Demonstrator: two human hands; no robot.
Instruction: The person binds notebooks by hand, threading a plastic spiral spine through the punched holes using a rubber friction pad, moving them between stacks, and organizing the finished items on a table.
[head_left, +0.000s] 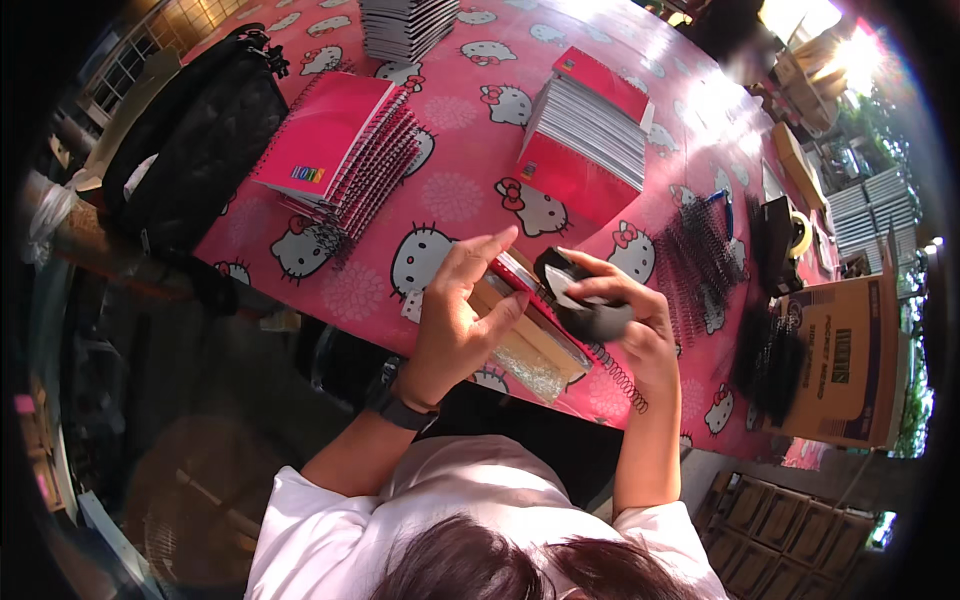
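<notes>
Near the table's front edge, my left hand (455, 320) steadies a thin red-covered notebook (512, 268) between thumb and fingers, its edge facing up. Below it lies a tan wooden block or board (535, 352) with a clear, glittery patch at its near end. My right hand (645, 315) is closed around a rounded black tool (597, 318), partly blurred, held against or just over the notebook's edge; its exact kind is unclear. From the notebook's near right end a dark spiral coil (622, 380) sticks out past the pages. My fingers hide part of the notebook.
Spiral-bound pink notebooks (330, 130) are stacked at left beside a black bag (190, 150). Unbound red-covered pads (590, 140) sit ahead, with another stack (405, 25) behind. Loose black coils (700, 260) lie at right, near a cardboard box (835, 360) and tape roll (800, 235).
</notes>
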